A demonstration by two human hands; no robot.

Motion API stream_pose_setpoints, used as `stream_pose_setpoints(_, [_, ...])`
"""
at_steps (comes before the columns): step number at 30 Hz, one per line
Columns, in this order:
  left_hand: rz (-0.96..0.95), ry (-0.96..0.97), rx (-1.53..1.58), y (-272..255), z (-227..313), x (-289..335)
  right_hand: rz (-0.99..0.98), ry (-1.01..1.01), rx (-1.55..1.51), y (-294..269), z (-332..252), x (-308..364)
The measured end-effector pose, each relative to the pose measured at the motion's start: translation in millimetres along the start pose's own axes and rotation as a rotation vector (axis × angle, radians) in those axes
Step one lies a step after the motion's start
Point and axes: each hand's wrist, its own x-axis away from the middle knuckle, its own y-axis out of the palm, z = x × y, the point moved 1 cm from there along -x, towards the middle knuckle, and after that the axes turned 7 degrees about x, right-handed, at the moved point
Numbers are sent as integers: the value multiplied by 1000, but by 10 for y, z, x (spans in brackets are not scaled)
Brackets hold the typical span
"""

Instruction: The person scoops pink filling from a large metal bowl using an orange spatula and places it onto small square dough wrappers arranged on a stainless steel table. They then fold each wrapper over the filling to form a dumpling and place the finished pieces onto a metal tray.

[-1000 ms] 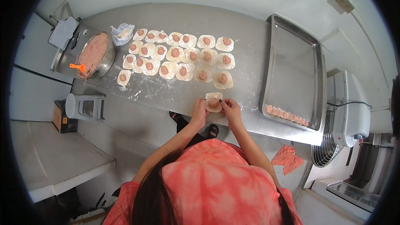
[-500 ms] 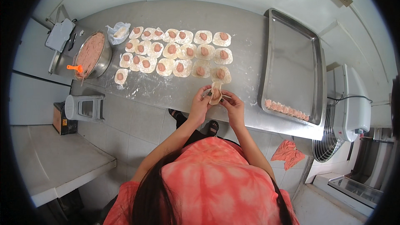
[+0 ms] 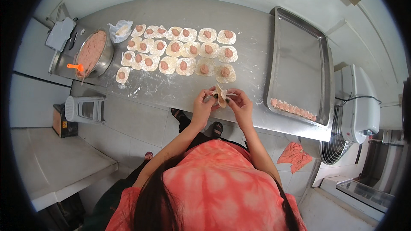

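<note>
Between my left hand (image 3: 203, 105) and my right hand (image 3: 240, 105) a dumpling wrapper (image 3: 221, 96) is held up near the front edge of the steel table (image 3: 158, 92). Its sides are folded upward, and the fingertips of both hands pinch it. The filling inside is mostly hidden by the dough. Just beyond my hands, several flat wrappers (image 3: 225, 73) lie in rows, each with a lump of pink minced meat on it. To the right, a deep metal tray (image 3: 270, 77) holds a row of finished dumplings (image 3: 293, 109) along its near end.
At the left stands a steel bowl (image 3: 108, 58) of minced meat with an orange scoop (image 3: 75, 66). A white plastic bag (image 3: 121, 31) sits behind it. A grey stool (image 3: 84, 108) is below left, and a white mixer-like machine (image 3: 361, 102) stands right of the table.
The wrapper's sides have come up and closer together around the filling between my fingers. At the lower left, another person's foot and dark clothing have come into view.
</note>
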Motion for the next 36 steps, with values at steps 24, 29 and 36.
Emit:
stream_pose_setpoints(24, [-241,306,-1143,-225,-98,-23,-219,-338,974,-143,177,4])
stream_pose_setpoints(29, [-214,359,-1238,-180,-119,-43,-201,-298,905,-131,246,-9])
stream_pose_setpoints(36, [-217,332,-1258,-127,-115,-65,-270,-266,914,-189,296,-77])
